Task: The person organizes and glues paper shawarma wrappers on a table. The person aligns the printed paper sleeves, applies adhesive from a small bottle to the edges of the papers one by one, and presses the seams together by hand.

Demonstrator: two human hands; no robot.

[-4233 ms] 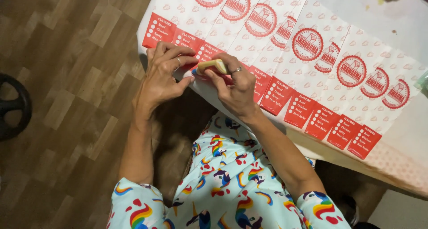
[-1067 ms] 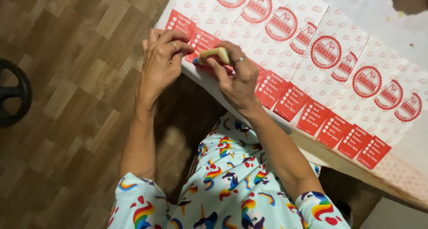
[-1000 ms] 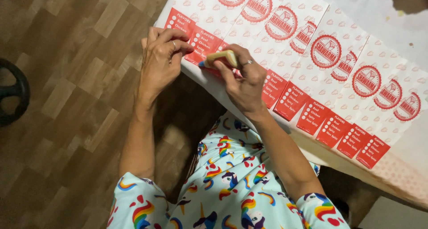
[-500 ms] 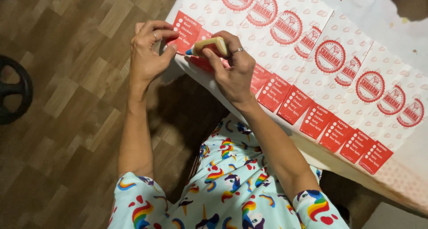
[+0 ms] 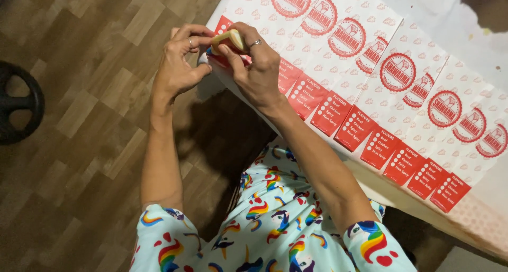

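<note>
1. Your right hand (image 5: 259, 73) is closed around a small pale-yellow rounded applicator with a blue tip (image 5: 228, 39), pinched between thumb and forefinger; the applicator sits at about 11 o'clock from your wrist, pressed at the near-left corner of the row of white paper sleeves with red round emblems and red printed end panels (image 5: 370, 81); what exactly the tool is, I cannot tell from here.

2. Your left hand (image 5: 177, 65) is curled, its fingertips (image 5: 203, 36) pinching the edge of the end sleeve just at 9 o'clock of the applicator; keep that pinch light, so the paper stays flat and does not buckle.

3. The sleeves lie fanned and overlapping along the edge of the table with the white covering (image 5: 460, 28), running from 11 o'clock to 4 o'clock; work on one red flap only; in my judgement a stroke that strays onto the neighbouring sleeve would bind the two.

4. Hold the tip low and draw it along the flap in a single even pass; steady the heel of your right hand on the sleeves.

5. The corner overhangs the wooden parquet floor (image 5: 79, 65); support it from beneath with your left fingers, I would advise.
</note>
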